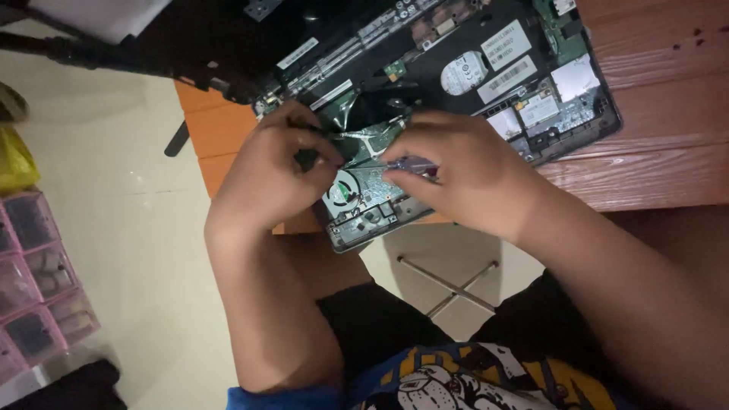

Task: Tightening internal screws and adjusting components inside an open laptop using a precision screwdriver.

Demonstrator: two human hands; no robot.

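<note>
While the opened laptop [456,83] is lying bottom-up across the edge of the wooden worktop [661,152], both hands are working over its near corner. One left hand [269,171] is curling its grip around a flap of dark film [364,114] that is lifting off the circuit board, pinching it between thumb and fingers. One right hand [463,171] is clenching its grip on a small screwdriver [410,165] with a clear purple handle, its tip pointing toward the metal plate beside the round cooling fan [342,190].

Serving as the one open casing in view, the laptop shell is showing one fan, one round silver coin battery [463,72] with a label, and several small green boards, two of them with silvery covers sitting near the far right corner [558,95]. White stickers are lying on the black inner surface, and I am counting three of them clearly.

At the left edge, a stack of pink see-through drawers [34,281] is standing on the pale floor [129,228]; dark small items are showing through them, though what they are cannot be told. About four drawer fronts are showing.
</note>
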